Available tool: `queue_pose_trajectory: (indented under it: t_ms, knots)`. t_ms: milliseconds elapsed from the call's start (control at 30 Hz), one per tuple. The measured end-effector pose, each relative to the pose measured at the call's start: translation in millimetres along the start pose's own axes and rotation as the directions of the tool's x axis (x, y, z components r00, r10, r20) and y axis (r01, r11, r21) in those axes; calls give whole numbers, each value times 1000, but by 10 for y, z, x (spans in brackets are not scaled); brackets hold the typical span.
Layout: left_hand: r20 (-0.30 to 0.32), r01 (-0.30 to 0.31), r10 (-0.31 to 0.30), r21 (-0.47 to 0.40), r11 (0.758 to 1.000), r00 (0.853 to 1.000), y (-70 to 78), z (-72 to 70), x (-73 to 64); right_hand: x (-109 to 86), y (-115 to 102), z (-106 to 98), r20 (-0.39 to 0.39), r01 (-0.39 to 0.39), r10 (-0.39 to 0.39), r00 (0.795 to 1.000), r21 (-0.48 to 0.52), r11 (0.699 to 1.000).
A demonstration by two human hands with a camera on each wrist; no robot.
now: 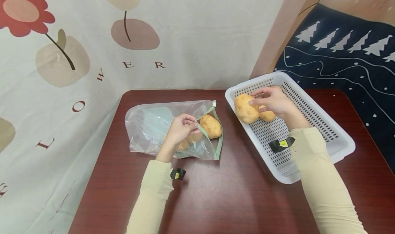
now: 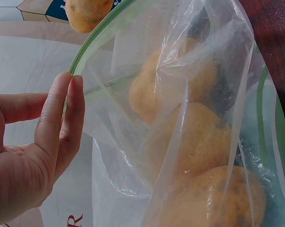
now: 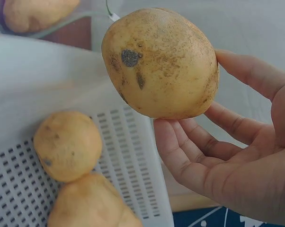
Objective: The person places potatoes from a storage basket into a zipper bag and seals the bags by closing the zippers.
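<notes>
"What's nearest you?"

"Your pale sleeves (image 1: 151, 197), above a red-brown table (image 1: 216, 203) with streaky wood grain and a soft shine."

"And your grip?"

"Your left hand (image 1: 180, 129) pinches the green-edged mouth of the bag (image 1: 155, 119), fingertips nearly together. The bag lies on its side, with at least three potatoes (image 1: 211, 126) in it. Your right hand (image 1: 274, 102) is spread as wide as the potato (image 1: 246, 108) it holds, raised at the left side of the basket (image 1: 334, 148). Two others (image 3: 68, 146) sit inside that."

"Farther off?"

"Behind your table hangs a white curtain (image 1: 200, 48) with flowers and letters; to its right, navy cloth (image 1: 339, 64) with white trees."
</notes>
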State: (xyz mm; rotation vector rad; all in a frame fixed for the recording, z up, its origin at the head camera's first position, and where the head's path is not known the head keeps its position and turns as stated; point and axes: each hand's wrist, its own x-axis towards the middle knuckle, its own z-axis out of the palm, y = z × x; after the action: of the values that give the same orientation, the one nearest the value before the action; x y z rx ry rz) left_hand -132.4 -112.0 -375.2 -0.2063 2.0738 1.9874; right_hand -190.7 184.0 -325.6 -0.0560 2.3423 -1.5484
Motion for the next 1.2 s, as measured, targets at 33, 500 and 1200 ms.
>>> queue_pose_trajectory:
  t_ms: [33,500,1200]
  knots:
    - [-1,-1,1,1,1000,1000,1,0,-1,6,-2,26,3,0,0,1000,5,1000]
    - [-6,-15,15,8,1000,1000,14,7,-14,59,15,398,90,-3,-1,996,45,999]
    - [-7,-10,10,5,1000,1000,20,5,-21,72,98,843,164,55,-63,984,56,997]
